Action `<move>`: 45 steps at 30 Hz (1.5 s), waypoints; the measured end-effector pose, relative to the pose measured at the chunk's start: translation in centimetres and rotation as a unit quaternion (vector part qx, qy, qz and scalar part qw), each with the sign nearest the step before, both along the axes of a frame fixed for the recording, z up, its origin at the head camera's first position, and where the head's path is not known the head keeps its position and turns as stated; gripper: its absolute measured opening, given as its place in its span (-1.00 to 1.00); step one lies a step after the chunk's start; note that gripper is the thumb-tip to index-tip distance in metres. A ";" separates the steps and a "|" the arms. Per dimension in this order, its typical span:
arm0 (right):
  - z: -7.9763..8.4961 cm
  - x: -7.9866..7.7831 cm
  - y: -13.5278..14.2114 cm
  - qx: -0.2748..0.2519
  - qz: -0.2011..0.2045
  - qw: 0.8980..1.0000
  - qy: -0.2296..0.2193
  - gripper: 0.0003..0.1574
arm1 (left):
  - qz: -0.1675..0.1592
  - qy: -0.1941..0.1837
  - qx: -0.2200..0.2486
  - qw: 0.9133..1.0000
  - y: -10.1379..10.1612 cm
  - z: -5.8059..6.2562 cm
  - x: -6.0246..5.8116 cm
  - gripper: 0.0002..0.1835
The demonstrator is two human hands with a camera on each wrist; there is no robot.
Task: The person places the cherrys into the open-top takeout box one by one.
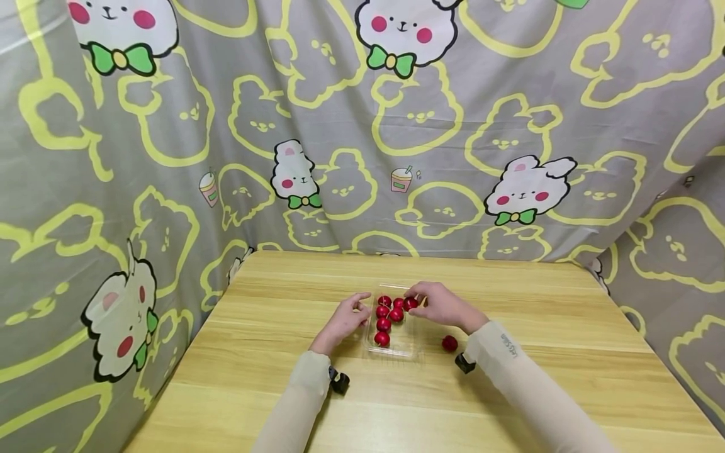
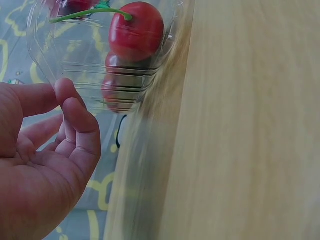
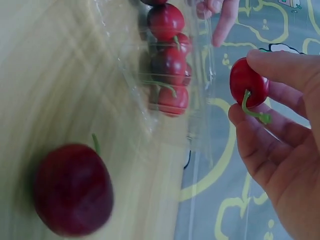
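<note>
A clear plastic box (image 1: 396, 350) sits on the table with several red cherries (image 1: 382, 324) inside, most lined along its left side. My left hand (image 1: 347, 318) is at the box's left side; in the left wrist view, its thumb and a curled finger pinch at the rim. A red cherry (image 3: 245, 82) with a short green stem is held between the thumb and fingers of my right hand (image 1: 442, 306), above the right part of the box. One more dark red cherry (image 1: 450, 343) lies on the table right of the box, below my right hand.
The light wooden table (image 1: 272, 296) reaches back to a grey patterned curtain (image 1: 340, 126), which also hangs along both sides. A small black device (image 1: 340, 382) is strapped to the left wrist, and another black device (image 1: 465, 363) to the right.
</note>
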State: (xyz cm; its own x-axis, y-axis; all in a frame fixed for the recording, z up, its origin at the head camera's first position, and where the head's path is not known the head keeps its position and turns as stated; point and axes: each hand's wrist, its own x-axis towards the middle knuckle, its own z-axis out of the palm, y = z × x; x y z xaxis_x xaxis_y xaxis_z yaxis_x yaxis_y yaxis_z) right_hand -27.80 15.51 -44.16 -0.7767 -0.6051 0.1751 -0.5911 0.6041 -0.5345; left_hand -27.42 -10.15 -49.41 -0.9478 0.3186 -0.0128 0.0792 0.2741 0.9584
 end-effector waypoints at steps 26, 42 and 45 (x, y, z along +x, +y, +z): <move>-1.9 0.2 -2.6 0.034 0.031 0.999 0.011 -0.67 | 0.008 -0.001 0.000 1.000 0.2 0.0 0.0 -0.48; -3.0 0.2 -3.2 0.058 0.020 0.998 -0.003 -0.60 | 0.004 0.001 0.002 1.000 0.1 0.0 0.0 -0.47; -3.3 0.1 -3.2 0.061 0.020 0.998 0.006 -0.61 | 0.006 0.000 -0.001 1.000 0.1 0.1 0.0 -0.48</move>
State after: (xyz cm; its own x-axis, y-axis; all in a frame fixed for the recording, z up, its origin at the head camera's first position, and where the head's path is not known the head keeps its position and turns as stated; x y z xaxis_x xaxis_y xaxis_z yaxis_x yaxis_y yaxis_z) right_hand -27.69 12.32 -47.42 -0.7497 -0.6531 0.1066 -0.6217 0.6401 -0.4514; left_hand -27.41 -10.03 -49.34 -0.9514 0.3078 -0.0130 0.0764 0.2766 0.9580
